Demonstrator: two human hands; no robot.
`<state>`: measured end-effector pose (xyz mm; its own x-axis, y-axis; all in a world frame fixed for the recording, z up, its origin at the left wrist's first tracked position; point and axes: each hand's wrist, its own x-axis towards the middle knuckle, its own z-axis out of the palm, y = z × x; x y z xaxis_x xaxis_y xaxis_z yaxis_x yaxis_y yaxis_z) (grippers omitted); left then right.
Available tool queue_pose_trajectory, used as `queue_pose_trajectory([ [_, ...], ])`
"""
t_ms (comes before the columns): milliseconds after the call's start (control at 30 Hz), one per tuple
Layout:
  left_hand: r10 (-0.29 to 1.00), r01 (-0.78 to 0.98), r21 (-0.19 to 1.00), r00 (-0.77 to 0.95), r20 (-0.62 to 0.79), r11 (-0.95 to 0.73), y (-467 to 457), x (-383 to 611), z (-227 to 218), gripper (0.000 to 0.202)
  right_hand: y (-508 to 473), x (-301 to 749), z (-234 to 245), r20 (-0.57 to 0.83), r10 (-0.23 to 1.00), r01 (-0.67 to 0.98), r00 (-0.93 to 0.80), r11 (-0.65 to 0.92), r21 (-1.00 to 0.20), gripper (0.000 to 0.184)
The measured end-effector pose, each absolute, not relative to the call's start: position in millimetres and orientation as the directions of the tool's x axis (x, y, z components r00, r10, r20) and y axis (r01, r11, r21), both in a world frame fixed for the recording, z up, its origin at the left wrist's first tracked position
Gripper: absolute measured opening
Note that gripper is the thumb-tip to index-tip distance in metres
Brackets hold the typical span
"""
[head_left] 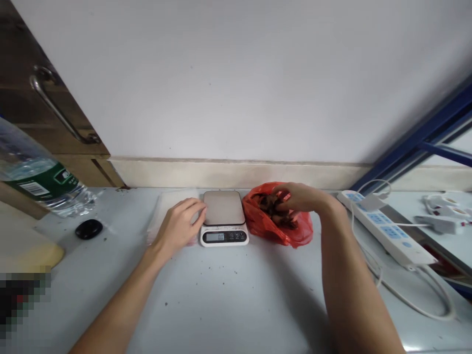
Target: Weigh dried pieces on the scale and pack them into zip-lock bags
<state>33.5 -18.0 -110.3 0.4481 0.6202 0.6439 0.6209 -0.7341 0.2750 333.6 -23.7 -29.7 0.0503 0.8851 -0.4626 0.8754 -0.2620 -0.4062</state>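
Note:
A white digital kitchen scale point(224, 235) stands on the table with its display reading 0.0 and its metal plate bare. My left hand point(181, 223) is at the scale's left edge, fingers loosely bent and holding nothing. Beneath that hand lies a flat stack of clear plastic bags point(158, 219). Right of the scale sits an open red plastic bag point(267, 228) with dark brown, dried-looking pieces point(282, 216) inside. My right hand point(295, 196) reaches into the bag from the right, its fingers closed around some of the pieces. Its fingertips are partly hidden among them.
A white power strip point(387, 231) with plugs and looping cables lies on the right, beside a blue metal frame point(416, 132). On the left are a water bottle point(47, 182) and a black round object point(89, 229). A wall point(236, 88) rises behind the table.

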Motion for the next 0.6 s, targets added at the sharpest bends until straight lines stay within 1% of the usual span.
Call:
queue_pose_trajectory([
  [67,0.613,0.619,0.266,0.454,0.647,-0.739,-17.7,33.6,-111.1,0.029,-24.0,333.6,-33.2,-0.488,0.873,0.832,0.023,-0.288,-0.475,0.061],
  [100,0.609,0.619,0.260,0.455,0.650,-0.741,-17.3,33.5,-111.4,0.028,-23.7,333.4,-34.8,-0.488,0.872,0.830,0.017,-0.285,-0.480,0.068],
  [167,0.604,0.621,0.252,0.457,0.653,-0.742,-16.3,33.1,-111.7,0.028,-22.4,333.0,-36.8,-0.453,0.891,0.870,0.032,-0.247,-0.426,0.071],
  [233,0.605,0.622,0.253,0.455,0.653,-0.741,-15.7,32.6,-111.7,0.027,-20.6,332.6,-37.3,-0.402,0.914,0.918,0.059,-0.208,-0.338,0.063],
  [267,0.609,0.623,0.256,0.455,0.649,-0.739,-15.5,32.3,-111.6,0.027,-19.9,332.5,-37.1,-0.390,0.919,0.928,0.064,-0.199,-0.316,0.060],
  [433,0.618,0.624,0.261,0.464,0.635,-0.737,-15.9,31.9,-112.0,0.026,-20.4,334.6,-33.8,-0.431,0.901,0.904,0.050,-0.224,-0.364,0.053],
  [600,0.613,0.625,0.253,0.467,0.636,-0.738,-16.3,32.6,-111.8,0.026,-25.6,336.3,-23.1,-0.383,0.923,0.925,0.025,-0.167,-0.341,0.031],
])
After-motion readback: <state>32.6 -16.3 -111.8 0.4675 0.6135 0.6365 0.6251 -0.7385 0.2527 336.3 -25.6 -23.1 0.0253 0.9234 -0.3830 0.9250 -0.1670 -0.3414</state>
